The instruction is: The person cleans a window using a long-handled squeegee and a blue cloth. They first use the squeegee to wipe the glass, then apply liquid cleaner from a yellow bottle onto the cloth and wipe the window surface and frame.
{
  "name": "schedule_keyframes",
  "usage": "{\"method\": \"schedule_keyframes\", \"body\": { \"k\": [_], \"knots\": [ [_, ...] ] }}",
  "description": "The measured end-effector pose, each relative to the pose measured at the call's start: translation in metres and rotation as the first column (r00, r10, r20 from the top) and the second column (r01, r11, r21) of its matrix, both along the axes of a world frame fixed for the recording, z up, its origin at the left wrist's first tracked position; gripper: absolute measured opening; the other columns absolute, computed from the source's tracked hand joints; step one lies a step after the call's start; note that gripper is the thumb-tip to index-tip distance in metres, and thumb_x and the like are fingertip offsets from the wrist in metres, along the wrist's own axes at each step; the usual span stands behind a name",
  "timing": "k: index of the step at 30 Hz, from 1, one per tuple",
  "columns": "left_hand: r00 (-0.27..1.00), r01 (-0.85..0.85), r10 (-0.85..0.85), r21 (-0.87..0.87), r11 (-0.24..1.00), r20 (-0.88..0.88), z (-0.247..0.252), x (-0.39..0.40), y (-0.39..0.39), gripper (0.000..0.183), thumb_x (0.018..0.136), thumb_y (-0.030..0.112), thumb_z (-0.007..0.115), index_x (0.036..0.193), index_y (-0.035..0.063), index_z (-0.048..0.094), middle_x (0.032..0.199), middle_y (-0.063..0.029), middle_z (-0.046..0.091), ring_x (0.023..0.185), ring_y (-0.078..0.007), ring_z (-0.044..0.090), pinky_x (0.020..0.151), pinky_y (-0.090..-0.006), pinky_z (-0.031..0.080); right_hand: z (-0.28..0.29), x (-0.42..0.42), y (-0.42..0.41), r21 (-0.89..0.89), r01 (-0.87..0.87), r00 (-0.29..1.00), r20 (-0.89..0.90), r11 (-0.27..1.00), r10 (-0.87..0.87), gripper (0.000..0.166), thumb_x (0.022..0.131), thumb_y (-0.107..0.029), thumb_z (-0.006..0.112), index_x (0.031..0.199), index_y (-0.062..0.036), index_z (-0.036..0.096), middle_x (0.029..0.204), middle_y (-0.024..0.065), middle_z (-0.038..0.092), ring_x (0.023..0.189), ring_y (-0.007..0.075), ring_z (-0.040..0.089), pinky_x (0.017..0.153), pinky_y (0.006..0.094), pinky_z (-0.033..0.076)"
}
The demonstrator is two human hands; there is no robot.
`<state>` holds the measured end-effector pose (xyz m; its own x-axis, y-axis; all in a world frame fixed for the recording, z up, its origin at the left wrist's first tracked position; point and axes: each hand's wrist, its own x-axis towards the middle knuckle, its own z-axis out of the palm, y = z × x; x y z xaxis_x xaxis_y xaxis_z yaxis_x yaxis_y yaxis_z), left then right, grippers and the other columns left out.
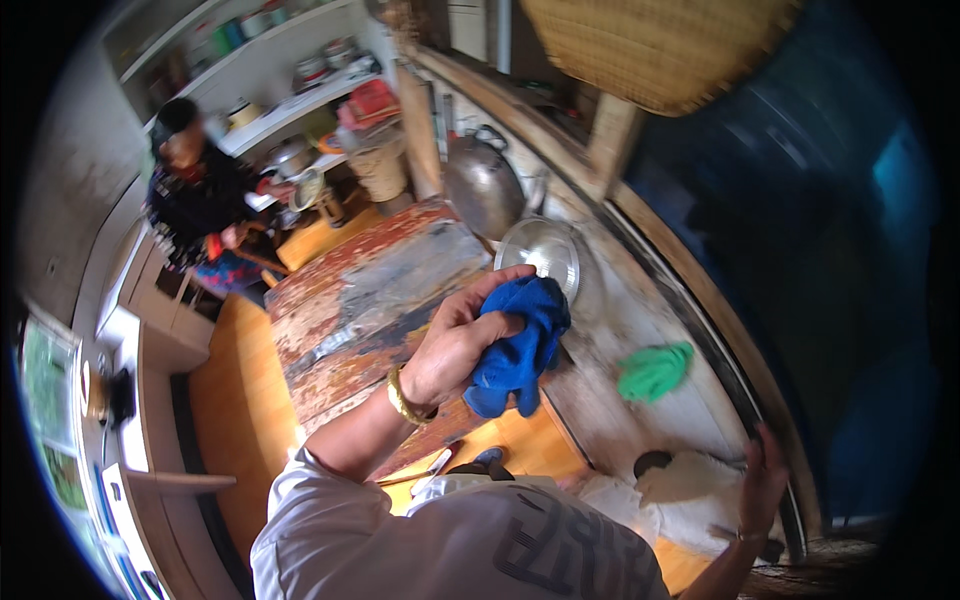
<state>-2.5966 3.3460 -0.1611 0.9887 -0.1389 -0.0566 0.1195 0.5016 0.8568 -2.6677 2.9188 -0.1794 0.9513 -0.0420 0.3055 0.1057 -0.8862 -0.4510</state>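
Observation:
My left hand (454,337), with a gold-coloured bracelet on its wrist, grips a bunched blue cloth (521,345) between thumb and fingers. The lower end of the cloth hangs in rounded lobes; whether it is a glove I cannot tell. Over to the right, my right hand (763,480) is raised beside the pale wall surface, blurred, its fingers apart and nothing seen in it. A crumpled green cloth (655,371) rests against that pale surface, between my two hands. Behind the blue cloth is a round metal colander or lid (538,259), partly covered.
A worn wooden table (315,300) with peeling red paint stands ahead. Beyond it, a person (202,195) handles a container. A wok (484,184) leans at the wall. Shelves (300,97) hold pots and jars. A woven basket tray (660,45) juts in overhead, and white sacks (690,495) lie low right.

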Motion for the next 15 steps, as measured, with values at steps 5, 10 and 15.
{"method": "schedule_keyframes", "body": {
  "k": [5,10,15],
  "knots": [
    [0.99,0.134,-0.139,0.139,0.981,0.028,-0.007,0.001,-0.041,0.054,0.082,-0.004,0.052,0.135,0.0004,0.044,0.112,-0.0062,0.061,0.097,-0.0132,0.059,0.087,-0.0261,0.047,0.004,0.002,0.032,0.103,-0.108,0.994,-0.001,0.989,0.109,0.023,0.089,-0.01,0.058,0.11,-0.0015,0.063,0.087,0.0157,0.064,0.073,0.027,0.063,0.066,0.0354,0.05],
    [0.981,0.19,-0.192,0.11,0.976,0.0,-0.015,0.005,-0.076,0.055,0.079,-0.006,0.048,0.134,-0.002,0.044,0.111,-0.01,0.062,0.098,-0.0178,0.061,0.089,-0.0283,0.048,0.0,-0.002,0.042,0.17,-0.274,0.961,0.022,0.946,0.275,0.024,0.087,-0.006,0.06,0.11,-0.0008,0.061,0.086,0.0154,0.064,0.07,0.0302,0.062,0.062,0.0346,0.049],
    [0.979,0.202,-0.2,0.093,0.975,-0.027,-0.02,0.009,-0.09,0.054,0.079,-0.006,0.047,0.133,-0.0028,0.045,0.11,-0.0104,0.063,0.097,-0.0185,0.061,0.089,-0.0291,0.049,-0.002,-0.002,0.056,0.159,-0.366,0.93,0.036,0.917,0.365,0.025,0.087,-0.007,0.059,0.111,-0.0011,0.061,0.087,0.0162,0.065,0.072,0.0298,0.063,0.063,0.0348,0.05]
  ]
}}
